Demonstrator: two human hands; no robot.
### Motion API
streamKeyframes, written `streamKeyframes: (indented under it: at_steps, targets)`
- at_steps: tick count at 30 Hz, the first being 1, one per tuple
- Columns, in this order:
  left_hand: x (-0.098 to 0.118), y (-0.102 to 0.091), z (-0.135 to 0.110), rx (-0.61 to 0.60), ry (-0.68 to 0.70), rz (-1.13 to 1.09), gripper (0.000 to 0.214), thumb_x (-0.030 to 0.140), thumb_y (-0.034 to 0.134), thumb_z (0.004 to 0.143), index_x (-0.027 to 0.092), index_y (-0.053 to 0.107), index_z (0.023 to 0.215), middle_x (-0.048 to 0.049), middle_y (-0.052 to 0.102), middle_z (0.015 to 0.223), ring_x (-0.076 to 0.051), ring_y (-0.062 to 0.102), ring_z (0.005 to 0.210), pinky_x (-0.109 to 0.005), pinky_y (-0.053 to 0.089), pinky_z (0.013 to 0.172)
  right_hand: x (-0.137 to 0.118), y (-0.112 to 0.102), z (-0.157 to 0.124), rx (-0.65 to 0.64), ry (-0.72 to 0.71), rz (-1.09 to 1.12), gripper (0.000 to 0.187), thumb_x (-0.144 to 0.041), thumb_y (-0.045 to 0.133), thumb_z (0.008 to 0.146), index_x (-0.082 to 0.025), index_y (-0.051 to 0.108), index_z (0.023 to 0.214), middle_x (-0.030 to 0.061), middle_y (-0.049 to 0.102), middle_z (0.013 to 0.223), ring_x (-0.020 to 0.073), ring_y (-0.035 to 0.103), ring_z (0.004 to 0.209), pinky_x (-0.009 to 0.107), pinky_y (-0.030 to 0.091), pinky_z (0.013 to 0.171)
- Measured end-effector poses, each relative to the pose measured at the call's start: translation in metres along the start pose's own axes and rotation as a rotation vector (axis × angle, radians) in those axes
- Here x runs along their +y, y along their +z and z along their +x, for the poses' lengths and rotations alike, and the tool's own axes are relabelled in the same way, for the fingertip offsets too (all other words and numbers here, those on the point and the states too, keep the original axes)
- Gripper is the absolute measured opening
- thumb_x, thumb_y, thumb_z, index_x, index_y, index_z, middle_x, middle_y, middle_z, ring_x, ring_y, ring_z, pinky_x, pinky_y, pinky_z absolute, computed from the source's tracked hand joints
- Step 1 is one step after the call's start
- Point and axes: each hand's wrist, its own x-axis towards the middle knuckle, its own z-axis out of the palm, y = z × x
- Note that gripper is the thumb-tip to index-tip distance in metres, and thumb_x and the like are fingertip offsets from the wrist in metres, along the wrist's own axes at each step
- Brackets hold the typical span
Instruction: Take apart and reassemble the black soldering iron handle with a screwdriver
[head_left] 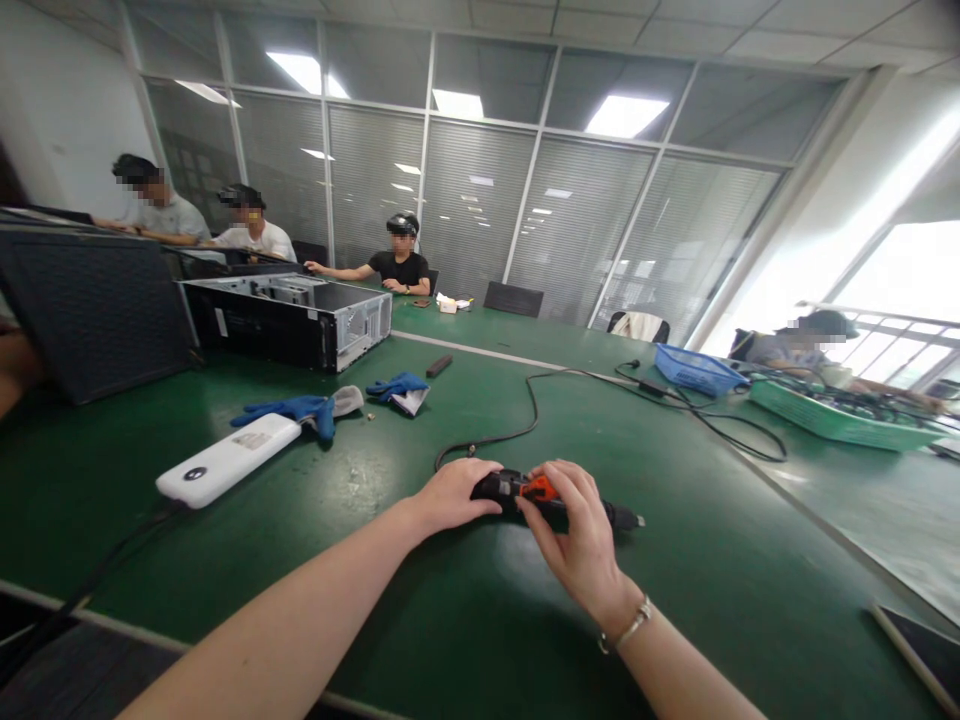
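A black electric screwdriver (517, 487) with an orange switch lies on the green table (675, 560), its bit pointing right. My left hand (450, 493) grips its rear end, where a black cable (525, 410) leaves it. My right hand (577, 530), a bracelet on the wrist, wraps the middle of the tool, fingers over the orange switch.
A white power strip (225, 460) and blue work gloves (300, 408) lie at left. An open computer case (292, 318) and a black panel (90, 305) stand behind them. A blue basket (694, 368) and green tray (840, 418) sit at right. Several people sit around the table.
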Motion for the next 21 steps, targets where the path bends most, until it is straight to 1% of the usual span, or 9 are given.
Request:
streamKeyframes:
  at_steps: [3, 6, 9, 11, 13, 15, 18, 19, 21]
  targets:
    - [0.004, -0.005, -0.001, -0.048, -0.003, 0.001, 0.054, 0.039, 0.077, 0.075, 0.020, 0.060, 0.122, -0.0076, 0.070, 0.113, -0.027, 0.064, 0.103, -0.034, 0.047, 0.090, 0.001, -0.003, -0.001, 0.023, 0.003, 0.024, 0.070, -0.004, 0.060, 0.085, -0.028, 0.035, 0.145, 0.0091, 0.062, 0.106, 0.0238, 0.060, 0.099, 0.046, 0.053, 0.084]
    - [0.007, -0.007, -0.004, -0.067, -0.020, -0.005, 0.056, 0.042, 0.077, 0.073, 0.020, 0.062, 0.122, -0.0066, 0.071, 0.107, -0.027, 0.066, 0.098, -0.032, 0.047, 0.085, -0.001, -0.006, 0.000, 0.006, 0.008, 0.087, 0.073, -0.002, 0.057, 0.085, -0.025, 0.029, 0.148, 0.0113, 0.062, 0.112, 0.0235, 0.061, 0.100, 0.046, 0.054, 0.084]
    - [0.010, -0.006, -0.006, -0.072, -0.018, -0.009, 0.059, 0.045, 0.078, 0.072, 0.020, 0.062, 0.123, -0.0072, 0.071, 0.106, -0.027, 0.066, 0.098, -0.031, 0.047, 0.085, -0.002, -0.008, 0.002, 0.014, -0.015, 0.051, 0.075, -0.005, 0.062, 0.083, -0.027, 0.030, 0.148, 0.0115, 0.060, 0.115, 0.0249, 0.060, 0.102, 0.048, 0.053, 0.085]
    - [0.014, -0.006, -0.007, -0.088, -0.018, -0.010, 0.060, 0.046, 0.078, 0.071, 0.019, 0.062, 0.123, -0.0078, 0.071, 0.107, -0.027, 0.066, 0.098, -0.031, 0.046, 0.086, -0.001, -0.009, 0.002, 0.047, -0.013, -0.004, 0.075, -0.008, 0.066, 0.082, -0.029, 0.033, 0.146, 0.0093, 0.062, 0.108, 0.0239, 0.061, 0.097, 0.045, 0.054, 0.081]
    - [0.018, -0.007, -0.007, -0.107, -0.020, -0.014, 0.061, 0.046, 0.078, 0.071, 0.019, 0.063, 0.123, -0.0082, 0.071, 0.108, -0.027, 0.065, 0.099, -0.032, 0.046, 0.087, 0.000, -0.011, 0.000, 0.069, 0.016, -0.011, 0.074, -0.009, 0.065, 0.083, -0.029, 0.033, 0.146, 0.0073, 0.063, 0.102, 0.0216, 0.063, 0.091, 0.040, 0.056, 0.077]
    - [0.024, -0.010, -0.008, -0.122, -0.021, -0.025, 0.060, 0.045, 0.079, 0.070, 0.020, 0.063, 0.122, -0.0075, 0.071, 0.107, -0.027, 0.066, 0.097, -0.032, 0.046, 0.086, -0.001, -0.014, -0.002, 0.022, 0.078, 0.073, 0.072, -0.008, 0.059, 0.087, -0.026, 0.027, 0.149, 0.0088, 0.064, 0.107, 0.0201, 0.066, 0.090, 0.038, 0.057, 0.077]
    - [0.029, -0.012, -0.009, -0.128, -0.009, -0.054, 0.056, 0.043, 0.080, 0.069, 0.022, 0.064, 0.119, -0.0059, 0.071, 0.104, -0.026, 0.066, 0.095, -0.032, 0.047, 0.083, -0.005, -0.017, -0.003, -0.073, 0.177, 0.237, 0.071, -0.008, 0.048, 0.091, -0.024, 0.016, 0.152, 0.0144, 0.059, 0.126, 0.0203, 0.068, 0.096, 0.042, 0.057, 0.084]
    - [0.029, -0.012, -0.009, -0.125, -0.001, -0.062, 0.055, 0.042, 0.080, 0.069, 0.022, 0.064, 0.118, -0.0058, 0.071, 0.104, -0.026, 0.066, 0.095, -0.032, 0.047, 0.083, -0.006, -0.018, -0.002, -0.085, 0.188, 0.257, 0.070, -0.008, 0.048, 0.091, -0.024, 0.017, 0.151, 0.0152, 0.057, 0.130, 0.0208, 0.068, 0.099, 0.043, 0.056, 0.086]
    - [0.028, -0.011, -0.009, -0.111, 0.008, -0.068, 0.056, 0.041, 0.081, 0.068, 0.021, 0.063, 0.117, -0.0066, 0.070, 0.107, -0.027, 0.065, 0.097, -0.033, 0.047, 0.085, -0.007, -0.019, 0.001, -0.074, 0.162, 0.225, 0.066, -0.011, 0.054, 0.089, -0.027, 0.026, 0.147, 0.0140, 0.057, 0.131, 0.0218, 0.067, 0.101, 0.044, 0.056, 0.088]
